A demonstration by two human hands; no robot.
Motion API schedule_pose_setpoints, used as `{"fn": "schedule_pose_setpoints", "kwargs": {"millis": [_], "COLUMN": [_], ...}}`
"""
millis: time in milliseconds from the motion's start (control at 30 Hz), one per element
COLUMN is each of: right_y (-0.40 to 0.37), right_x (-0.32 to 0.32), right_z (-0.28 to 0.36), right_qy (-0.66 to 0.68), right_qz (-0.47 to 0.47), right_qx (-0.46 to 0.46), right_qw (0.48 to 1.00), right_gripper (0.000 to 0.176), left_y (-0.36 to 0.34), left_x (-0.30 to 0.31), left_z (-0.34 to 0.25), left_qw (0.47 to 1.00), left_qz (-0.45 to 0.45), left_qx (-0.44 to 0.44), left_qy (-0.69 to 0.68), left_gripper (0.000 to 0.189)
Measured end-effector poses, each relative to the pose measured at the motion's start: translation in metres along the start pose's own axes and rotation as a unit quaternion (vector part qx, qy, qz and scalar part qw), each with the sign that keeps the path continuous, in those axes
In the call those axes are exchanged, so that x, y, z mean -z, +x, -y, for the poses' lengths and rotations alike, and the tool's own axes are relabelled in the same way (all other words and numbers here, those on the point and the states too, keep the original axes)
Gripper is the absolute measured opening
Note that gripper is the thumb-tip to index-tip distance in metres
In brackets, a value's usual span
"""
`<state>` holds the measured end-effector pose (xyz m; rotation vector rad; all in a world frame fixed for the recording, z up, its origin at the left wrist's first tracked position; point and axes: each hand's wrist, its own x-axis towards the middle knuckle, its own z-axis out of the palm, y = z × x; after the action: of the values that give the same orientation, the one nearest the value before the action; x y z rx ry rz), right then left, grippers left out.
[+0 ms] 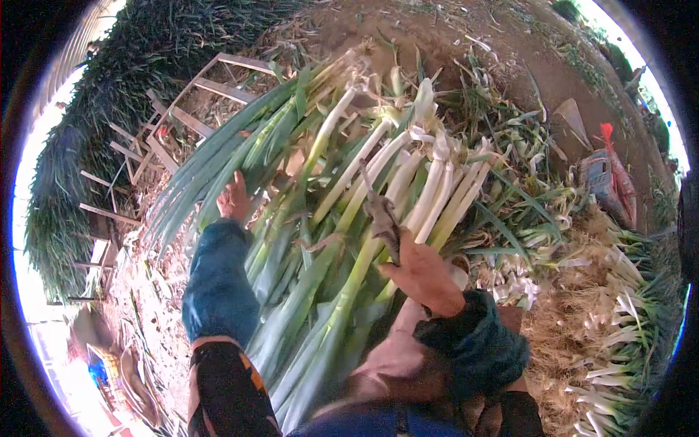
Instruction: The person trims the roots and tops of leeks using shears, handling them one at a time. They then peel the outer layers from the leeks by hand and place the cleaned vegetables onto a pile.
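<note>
A big bundle of long leeks (342, 218), white stalks and green leaves, lies across my lap. My left hand (234, 198) grips the green leaves on the left side of the bundle. My right hand (422, 275) is closed on the handle of a small knife (378, 211), whose blade points up over the white stalks. Both arms wear dark blue sleeves.
A wooden crate frame (182, 116) lies at the upper left beside a heap of green leaves (109, 87). Trimmed leeks and roots (619, 328) pile up at the right. A colourful bag (608, 182) rests on the bare soil at the upper right.
</note>
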<state>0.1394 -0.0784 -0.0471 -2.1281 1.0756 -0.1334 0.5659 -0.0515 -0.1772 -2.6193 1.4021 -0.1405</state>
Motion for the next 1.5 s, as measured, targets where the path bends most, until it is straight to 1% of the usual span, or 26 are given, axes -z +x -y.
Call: {"fn": "schedule_pose_setpoints", "kwargs": {"millis": [67,167,267,333,367,400,433,500,533,633,733,767,833,867,900,933,967,1033,1067,1100,1167,1233,1267,1367,1400,1500], "right_y": [-0.001,-0.007,-0.017,-0.028,-0.034,-0.042,-0.050,-0.043,-0.037,-0.022,-0.021,-0.020,-0.015,-0.010,-0.007,-0.004,-0.002,-0.003,-0.005,-0.006,-0.004,-0.002,-0.002,-0.001,0.000,-0.003], "right_x": [-0.001,-0.003,-0.007,-0.020,-0.021,-0.020,-0.020,-0.017,-0.014,-0.023,-0.023,-0.023,-0.031,-0.036,-0.038,-0.040,-0.036,-0.020,-0.012,-0.010,-0.008,-0.018,-0.022,-0.013,-0.014,-0.022], "right_z": [0.009,0.016,0.024,0.021,0.024,0.027,0.029,0.030,0.029,0.001,0.003,0.004,-0.001,-0.005,-0.012,-0.021,-0.021,-0.011,-0.004,-0.002,-0.002,-0.010,-0.012,0.015,0.018,0.021], "right_qy": [0.002,0.009,0.011,-0.030,-0.057,-0.084,-0.111,-0.076,-0.057,-0.062,-0.019,-0.005,-0.003,-0.003,-0.015,-0.026,-0.016,0.023,0.053,0.049,0.043,0.051,0.057,0.032,0.020,0.017], "right_qz": [-0.001,-0.007,-0.017,-0.043,-0.074,-0.105,-0.133,-0.009,0.054,0.008,0.015,0.026,0.020,0.016,0.016,0.016,0.019,0.029,0.037,0.040,0.042,0.005,-0.015,0.035,0.042,0.041], "right_qx": [0.006,0.038,0.084,0.142,0.182,0.221,0.258,0.079,-0.012,-0.021,0.010,0.022,0.039,0.048,0.063,0.077,0.071,0.037,0.010,0.003,-0.010,0.028,0.047,-0.015,-0.014,0.028], "right_qw": [1.000,0.999,0.996,0.989,0.979,0.966,0.950,0.994,0.997,0.998,1.000,0.999,0.999,0.999,0.998,0.997,0.997,0.999,0.998,0.998,0.998,0.998,0.997,0.999,0.999,0.999], "right_gripper": [0.059,0.062,0.066,0.069,0.070,0.071,0.071,0.067,0.064,0.053,0.047,0.048,0.045,0.044,0.043,0.043,0.042,0.042,0.042,0.042,0.042,0.041,0.041,0.043,0.044,0.046], "left_y": [-0.013,-0.064,-0.120,-0.172,-0.191,-0.209,-0.223,-0.243,-0.253,-0.254,-0.218,-0.194,-0.155,-0.152,-0.147,-0.132,-0.113,-0.077,-0.057,-0.041,-0.019,-0.011,-0.024,-0.019,-0.020,-0.047], "left_x": [0.019,0.061,0.105,0.153,0.154,0.158,0.162,0.182,0.175,0.162,0.167,0.180,0.210,0.203,0.188,0.181,0.175,0.152,0.111,0.081,0.030,0.004,0.036,0.068,0.069,0.075], "left_z": [-0.012,-0.028,-0.046,-0.059,-0.062,-0.068,-0.078,-0.102,-0.096,-0.094,-0.107,-0.116,-0.134,-0.123,-0.102,-0.099,-0.104,-0.113,-0.116,-0.120,-0.127,-0.134,-0.140,-0.124,-0.125,-0.120], "left_qw": [0.999,0.978,0.963,0.937,0.941,0.933,0.929,0.914,0.908,0.873,0.847,0.825,0.732,0.728,0.694,0.669,0.706,0.788,0.829,0.868,0.920,0.939,0.957,0.914,0.896,0.915], "left_qz": [0.008,0.030,0.161,0.155,0.222,0.237,0.283,0.366,0.314,0.163,0.217,0.349,0.591,0.488,0.366,0.383,0.421,0.392,0.190,0.074,-0.022,-0.040,-0.040,0.154,0.199,0.158], "left_qx": [-0.044,-0.129,-0.125,-0.185,-0.150,-0.185,-0.168,-0.135,-0.229,-0.367,-0.463,-0.424,-0.322,-0.414,-0.490,-0.485,-0.394,-0.202,-0.142,-0.114,-0.072,-0.063,-0.055,-0.162,-0.075,-0.104], "left_qy": [-0.021,-0.160,-0.175,-0.251,-0.207,-0.196,-0.168,-0.114,-0.156,-0.277,-0.146,-0.134,-0.102,-0.246,-0.380,-0.413,-0.411,-0.429,-0.507,-0.478,-0.386,-0.336,-0.283,-0.340,-0.390,-0.356], "left_gripper": [0.062,0.057,0.050,0.042,0.054,0.058,0.060,0.065,0.071,0.059,0.050,0.047,0.040,0.041,0.042,0.040,0.039,0.037,0.043,0.043,0.043,0.043,0.044,0.049,0.052,0.050]}}
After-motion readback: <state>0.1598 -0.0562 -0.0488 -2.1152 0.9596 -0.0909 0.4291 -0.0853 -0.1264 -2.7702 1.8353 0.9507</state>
